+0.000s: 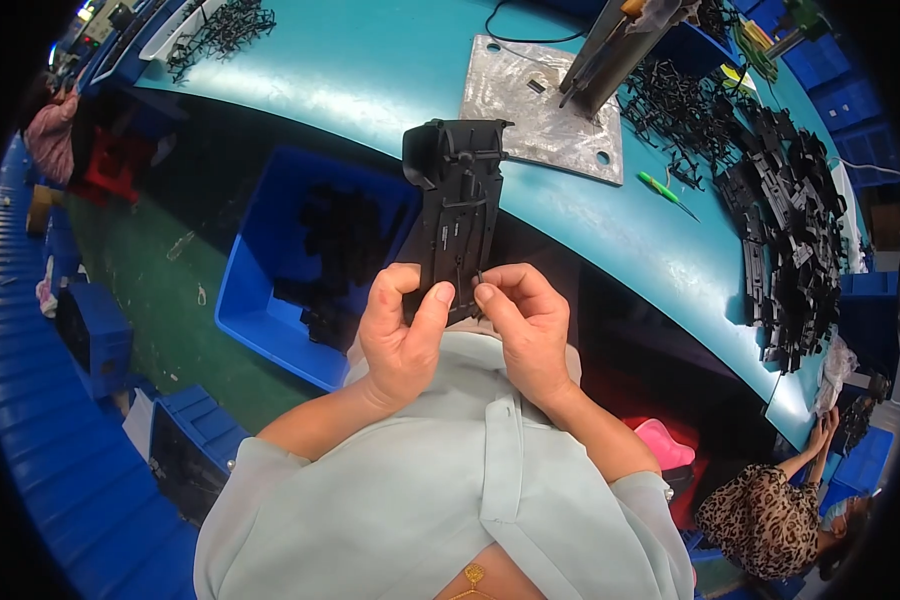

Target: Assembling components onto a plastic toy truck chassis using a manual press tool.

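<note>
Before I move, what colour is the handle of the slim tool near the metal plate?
The handle is bright green; see the head view.

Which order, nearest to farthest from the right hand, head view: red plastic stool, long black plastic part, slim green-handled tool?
1. Long black plastic part: at the right hand.
2. Slim green-handled tool: ahead right, on the teal tabletop.
3. Red plastic stool: far upper left.
</note>
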The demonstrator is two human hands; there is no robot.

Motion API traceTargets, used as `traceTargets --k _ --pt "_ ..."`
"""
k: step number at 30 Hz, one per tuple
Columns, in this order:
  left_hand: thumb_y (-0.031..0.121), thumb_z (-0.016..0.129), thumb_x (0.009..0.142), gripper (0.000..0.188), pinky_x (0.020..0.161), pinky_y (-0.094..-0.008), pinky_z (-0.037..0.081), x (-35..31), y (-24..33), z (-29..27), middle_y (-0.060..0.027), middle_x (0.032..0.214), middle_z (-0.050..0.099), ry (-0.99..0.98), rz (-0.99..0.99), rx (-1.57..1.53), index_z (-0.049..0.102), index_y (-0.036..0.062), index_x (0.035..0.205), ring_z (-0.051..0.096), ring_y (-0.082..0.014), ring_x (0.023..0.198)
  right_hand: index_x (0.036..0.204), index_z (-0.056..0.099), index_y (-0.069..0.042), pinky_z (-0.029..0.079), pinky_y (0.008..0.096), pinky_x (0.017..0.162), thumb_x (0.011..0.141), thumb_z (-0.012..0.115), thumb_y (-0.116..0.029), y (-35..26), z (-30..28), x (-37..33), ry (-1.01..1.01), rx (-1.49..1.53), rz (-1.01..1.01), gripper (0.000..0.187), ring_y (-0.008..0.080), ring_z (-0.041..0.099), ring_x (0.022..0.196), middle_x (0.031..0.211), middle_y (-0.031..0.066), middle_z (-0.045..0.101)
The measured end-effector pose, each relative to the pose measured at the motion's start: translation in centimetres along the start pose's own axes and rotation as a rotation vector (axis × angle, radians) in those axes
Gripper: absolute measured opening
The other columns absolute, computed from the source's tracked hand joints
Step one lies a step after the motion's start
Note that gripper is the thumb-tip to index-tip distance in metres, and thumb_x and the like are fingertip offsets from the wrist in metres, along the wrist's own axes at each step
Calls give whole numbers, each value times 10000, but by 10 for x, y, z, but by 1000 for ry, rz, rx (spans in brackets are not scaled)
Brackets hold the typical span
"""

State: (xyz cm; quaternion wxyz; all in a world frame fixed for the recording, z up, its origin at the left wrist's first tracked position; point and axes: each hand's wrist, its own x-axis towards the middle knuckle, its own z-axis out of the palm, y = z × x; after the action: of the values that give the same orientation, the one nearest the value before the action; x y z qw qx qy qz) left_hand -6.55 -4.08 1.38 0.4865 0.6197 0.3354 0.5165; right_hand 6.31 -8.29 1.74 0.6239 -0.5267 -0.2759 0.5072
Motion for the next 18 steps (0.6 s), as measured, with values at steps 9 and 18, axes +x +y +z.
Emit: traceTargets --k 9,18 --pt "-26 556 898 116 741 -190 392 5 2 -5 7 922 546 50 -43 -68 507 44 976 457 -42 812 918 617 -9 463 195 718 871 625 -3 -1 0 3 -65 76 -64 48 54 563 804 913 6 605" --pt "-36 553 894 123 756 -200 398 4 2 -8 -3 941 548 55 -26 -62 514 40 982 465 -53 822 1074 595 15 493 205 720 838 638 27 -6 2 9 -121 -64 -115 241 75 590 780 926 40 615"
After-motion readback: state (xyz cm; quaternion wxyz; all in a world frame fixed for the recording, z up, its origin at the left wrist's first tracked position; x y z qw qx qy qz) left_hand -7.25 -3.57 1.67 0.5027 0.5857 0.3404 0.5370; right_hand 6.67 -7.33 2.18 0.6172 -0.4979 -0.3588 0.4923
